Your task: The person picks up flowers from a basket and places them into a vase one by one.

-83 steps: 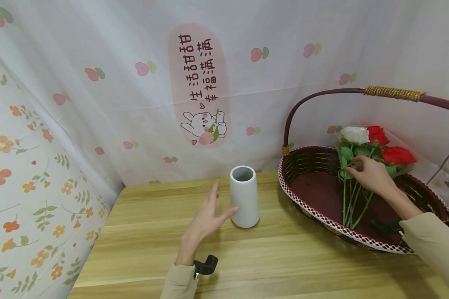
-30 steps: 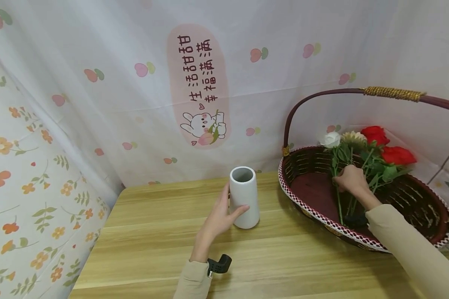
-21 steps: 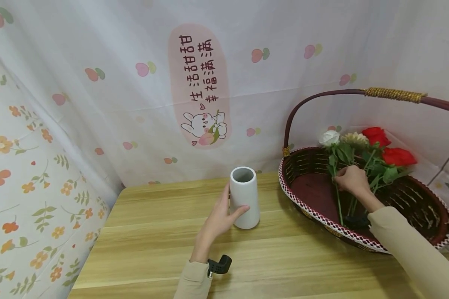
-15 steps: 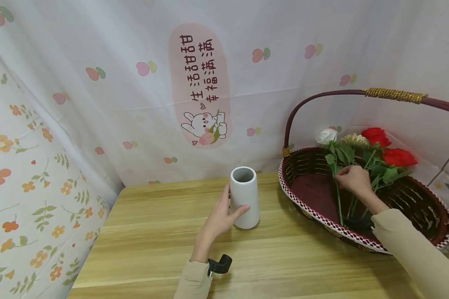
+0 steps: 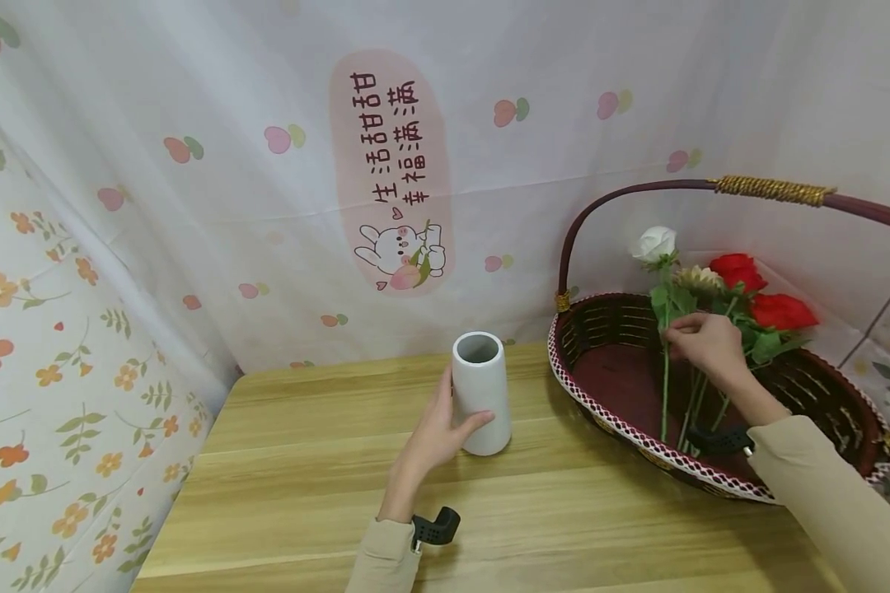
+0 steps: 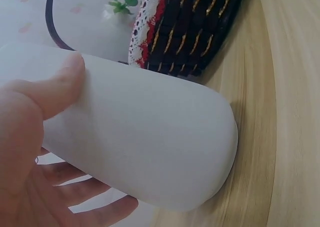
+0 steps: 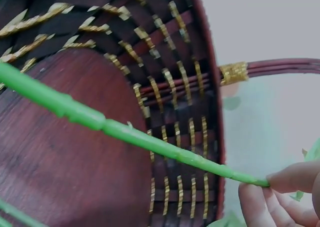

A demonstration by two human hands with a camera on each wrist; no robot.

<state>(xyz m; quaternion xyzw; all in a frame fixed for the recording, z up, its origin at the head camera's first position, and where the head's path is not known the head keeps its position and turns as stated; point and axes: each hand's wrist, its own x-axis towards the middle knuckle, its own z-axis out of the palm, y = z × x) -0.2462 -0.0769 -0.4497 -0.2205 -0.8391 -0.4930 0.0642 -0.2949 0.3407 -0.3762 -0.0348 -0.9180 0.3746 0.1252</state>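
Observation:
A white vase (image 5: 480, 395) stands upright on the wooden table. My left hand (image 5: 432, 436) holds it, thumb across the near side and fingers on the far side; in the left wrist view the fingers partly disappear behind the vase (image 6: 150, 132). Over the basket (image 5: 623, 383), my right hand (image 5: 712, 347) pinches the green stem of a white rose (image 5: 655, 245) between thumb and fingertips. The rose points upward, its stem end low inside the basket. The right wrist view shows that stem (image 7: 150, 143) close up, running to the pinching fingers (image 7: 295, 177).
Two red roses (image 5: 782, 311) and a cream flower (image 5: 700, 280) lean against the basket's back side. The basket's tall handle (image 5: 771, 189) arches over them. A printed curtain (image 5: 267, 247) hangs behind the table (image 5: 304, 494).
My left hand has moved from beside the vase to holding it. My right hand has separated the white rose from the other flowers and just now raised it somewhat.

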